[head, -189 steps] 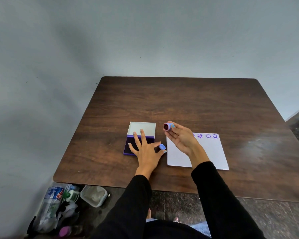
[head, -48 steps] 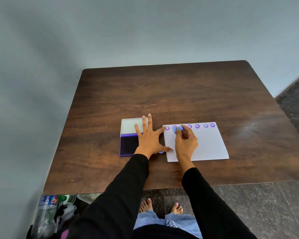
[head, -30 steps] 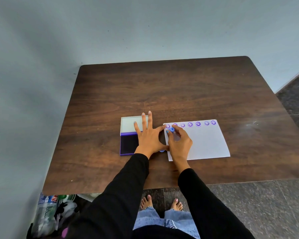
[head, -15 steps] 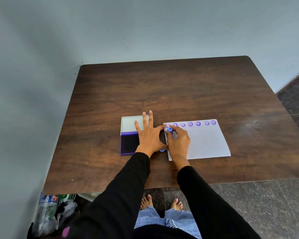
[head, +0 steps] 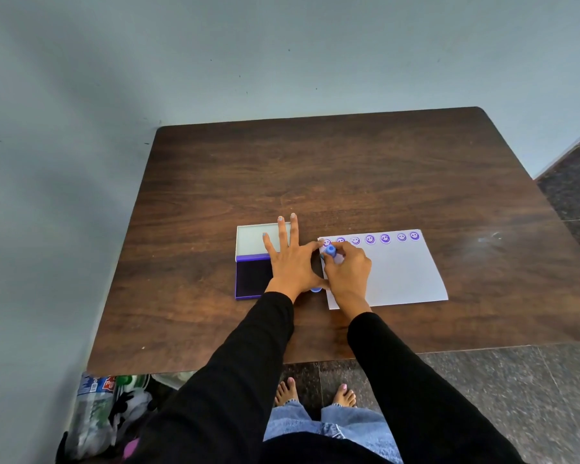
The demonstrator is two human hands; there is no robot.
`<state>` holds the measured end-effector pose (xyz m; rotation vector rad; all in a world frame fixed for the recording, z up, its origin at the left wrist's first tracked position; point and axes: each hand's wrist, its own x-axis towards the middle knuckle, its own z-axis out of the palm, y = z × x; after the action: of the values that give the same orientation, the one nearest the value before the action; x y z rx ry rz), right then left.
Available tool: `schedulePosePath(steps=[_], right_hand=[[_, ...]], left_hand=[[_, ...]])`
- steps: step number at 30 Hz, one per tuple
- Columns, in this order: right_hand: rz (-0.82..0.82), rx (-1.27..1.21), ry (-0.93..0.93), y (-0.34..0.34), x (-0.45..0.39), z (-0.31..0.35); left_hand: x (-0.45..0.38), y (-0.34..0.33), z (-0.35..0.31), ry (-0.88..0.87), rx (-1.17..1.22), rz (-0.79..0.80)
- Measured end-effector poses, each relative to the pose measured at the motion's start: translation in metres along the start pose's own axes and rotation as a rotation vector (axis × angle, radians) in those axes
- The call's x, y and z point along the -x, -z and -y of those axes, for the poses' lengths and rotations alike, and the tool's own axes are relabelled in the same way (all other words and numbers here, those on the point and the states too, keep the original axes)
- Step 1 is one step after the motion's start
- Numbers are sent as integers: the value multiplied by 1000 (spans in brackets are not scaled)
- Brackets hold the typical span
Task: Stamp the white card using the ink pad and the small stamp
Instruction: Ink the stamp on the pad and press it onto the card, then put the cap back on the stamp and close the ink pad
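A white card (head: 399,276) lies on the dark wooden table (head: 315,175), with a row of several purple smiley prints along its far edge. My right hand (head: 347,267) grips the small blue stamp (head: 330,252) upright and holds it down on the card's left side, just below the leftmost prints. The open ink pad (head: 252,274), a purple tray with a pale lid folded back, sits left of the card. My left hand (head: 292,259) lies flat with fingers spread over the pad's right side. A small blue cap (head: 315,289) peeks out by my left thumb.
The table's near edge runs just in front of my forearms. Under its left corner on the floor stand plastic bottles and clutter (head: 104,410). A grey wall stands behind and to the left, dark stone floor to the right.
My right hand with the stamp has shifted from the top row to a spot below it at the card's left edge and stays pressed there. My left hand has not moved.
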<state>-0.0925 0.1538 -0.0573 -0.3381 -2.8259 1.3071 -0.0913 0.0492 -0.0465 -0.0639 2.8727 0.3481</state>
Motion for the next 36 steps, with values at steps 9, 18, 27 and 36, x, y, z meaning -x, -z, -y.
schedulePosePath(steps=[9, 18, 27, 36], right_hand=[[-10, 3, 3, 8, -7, 7], [-291, -635, -278, 44, -28, 24], [-285, -732, -276, 51, -37, 30], [-203, -731, -235, 46, -34, 37]], left_hand=[[1, 4, -2, 0, -20, 16], [1, 3, -3, 11, -18, 28], [15, 21, 4, 108, 222, -73], [36, 28, -4, 130, 66, 35]])
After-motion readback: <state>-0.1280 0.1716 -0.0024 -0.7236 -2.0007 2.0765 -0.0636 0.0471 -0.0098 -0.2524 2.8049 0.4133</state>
